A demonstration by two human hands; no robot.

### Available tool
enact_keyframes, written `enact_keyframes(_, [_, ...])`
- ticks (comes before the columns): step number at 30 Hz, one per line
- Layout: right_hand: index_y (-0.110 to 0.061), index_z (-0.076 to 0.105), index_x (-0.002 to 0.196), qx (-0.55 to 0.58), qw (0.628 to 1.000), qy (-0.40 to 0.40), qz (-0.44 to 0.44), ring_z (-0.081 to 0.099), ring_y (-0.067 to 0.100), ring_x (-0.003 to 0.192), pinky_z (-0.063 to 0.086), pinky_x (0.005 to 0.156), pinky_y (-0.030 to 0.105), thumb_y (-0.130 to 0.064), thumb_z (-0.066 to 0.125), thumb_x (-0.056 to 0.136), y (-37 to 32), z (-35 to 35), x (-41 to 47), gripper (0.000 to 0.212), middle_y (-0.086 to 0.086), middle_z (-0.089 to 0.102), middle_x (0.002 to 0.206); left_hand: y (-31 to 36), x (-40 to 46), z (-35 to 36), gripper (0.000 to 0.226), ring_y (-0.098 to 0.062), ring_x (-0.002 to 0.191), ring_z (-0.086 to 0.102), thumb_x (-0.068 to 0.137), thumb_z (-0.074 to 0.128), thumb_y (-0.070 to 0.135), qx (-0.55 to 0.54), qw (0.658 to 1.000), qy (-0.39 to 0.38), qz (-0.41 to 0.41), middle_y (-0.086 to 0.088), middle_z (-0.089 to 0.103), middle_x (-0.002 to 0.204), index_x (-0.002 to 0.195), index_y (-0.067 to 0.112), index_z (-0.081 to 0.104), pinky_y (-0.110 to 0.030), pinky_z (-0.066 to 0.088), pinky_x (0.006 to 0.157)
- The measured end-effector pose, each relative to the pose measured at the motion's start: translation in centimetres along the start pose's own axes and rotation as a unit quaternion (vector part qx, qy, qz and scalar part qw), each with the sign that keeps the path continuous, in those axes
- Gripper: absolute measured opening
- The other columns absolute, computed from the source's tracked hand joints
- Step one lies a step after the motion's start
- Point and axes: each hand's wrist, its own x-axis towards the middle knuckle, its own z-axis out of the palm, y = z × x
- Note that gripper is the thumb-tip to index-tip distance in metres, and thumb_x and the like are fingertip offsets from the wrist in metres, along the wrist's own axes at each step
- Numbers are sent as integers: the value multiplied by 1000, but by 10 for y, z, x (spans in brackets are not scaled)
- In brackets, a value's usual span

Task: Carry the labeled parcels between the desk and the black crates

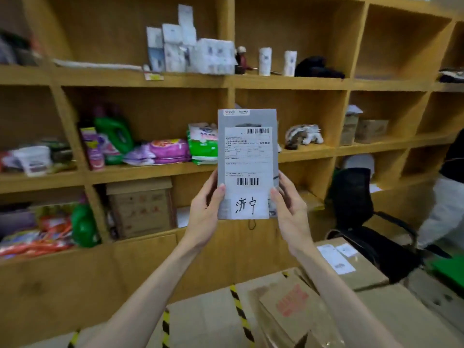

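A flat grey parcel stands upright in front of me, held up at chest height before the wooden shelves. It carries a white shipping label with two barcodes and a white slip with handwritten characters at its bottom. My left hand grips its lower left edge, thumb on the front. My right hand grips the lower right edge the same way. No black crates are in view.
A wooden shelf unit fills the background, stocked with detergent bottles, packets and boxes. Cardboard boxes with labels lie below at the right, some bound with black-and-yellow tape. A black office chair stands at the right, and a person's white trouser leg is at the far right.
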Motion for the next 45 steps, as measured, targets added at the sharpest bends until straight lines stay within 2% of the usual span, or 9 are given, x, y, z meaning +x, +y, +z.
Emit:
enact_keyframes(3, [-26, 42, 150, 42, 996, -72, 6, 57, 4, 126, 55, 95, 26, -23, 53, 102, 16, 72, 15, 49, -11, 61, 137, 1, -2, -70, 46, 4, 118, 62, 106, 48, 22, 53, 995, 82, 13, 23, 60, 132, 152, 26, 42, -18, 56, 86])
enact_keyframes(6, [-25, 42, 151, 73, 986, -148, 7, 57, 7, 127, 54, 99, 33, -23, 54, 103, 27, 146, 21, 50, -11, 61, 137, 8, -13, -139, 44, -5, 129, 58, 106, 48, 26, 101, 982, 159, 20, 17, 59, 141, 148, 34, 42, -32, 54, 102])
enact_keyframes(13, [-27, 44, 149, 168, 934, -316, 18, 57, -2, 123, 54, 94, 23, -26, 55, 101, 32, 315, 6, 49, -11, 62, 137, 49, -68, -269, 39, 8, 112, 63, 108, 44, 15, 189, 924, 331, 34, 40, 65, 115, 142, 33, 41, -14, 54, 82])
enact_keyframes(15, [-31, 45, 148, 197, 911, -361, 25, 56, -5, 123, 54, 93, 23, -28, 55, 101, 32, 360, -5, 48, -9, 59, 140, 58, -88, -301, 43, 4, 115, 64, 107, 45, 16, 219, 898, 381, 31, 31, 66, 123, 149, 25, 40, -16, 54, 83])
enact_keyframes(18, [-33, 44, 149, 234, 870, -434, 20, 54, 10, 132, 52, 102, 43, -32, 55, 102, 30, 423, -25, 48, -9, 55, 145, 75, -118, -339, 48, -3, 121, 63, 107, 45, 16, 242, 861, 447, 37, 10, 60, 141, 155, 16, 39, -19, 55, 88])
enact_keyframes(21, [-27, 45, 147, 281, 830, -482, 15, 56, 5, 128, 55, 96, 31, -22, 53, 103, 18, 477, -44, 45, -7, 57, 142, 95, -141, -365, 42, -1, 116, 65, 107, 43, 10, 254, 821, 508, 49, 17, 66, 130, 148, 22, 43, -16, 54, 85])
enact_keyframes(29, [-27, 47, 140, 367, 738, -566, 30, 56, -17, 112, 49, 83, 9, -13, 52, 102, -6, 583, -65, 41, -21, 59, 128, 124, -162, -418, 40, -4, 119, 64, 108, 44, 14, 327, 733, 595, 50, 25, 67, 125, 143, 32, 47, -17, 55, 87])
enact_keyframes(33, [-23, 43, 150, 375, 702, -605, 24, 53, 1, 129, 50, 103, 28, -22, 53, 103, 5, 629, -73, 48, -11, 56, 143, 124, -164, -441, 39, -6, 119, 65, 107, 45, 17, 354, 687, 633, 42, 18, 67, 130, 137, 41, 49, -19, 55, 87])
enact_keyframes(45, [-23, 44, 142, 403, 639, -655, 42, 55, -21, 108, 47, 82, 5, -12, 49, 104, 9, 737, -106, 39, -21, 57, 127, 118, -181, -530, 44, 8, 108, 65, 108, 42, 8, 380, 625, 681, 28, 20, 61, 128, 152, 15, 43, -12, 54, 81])
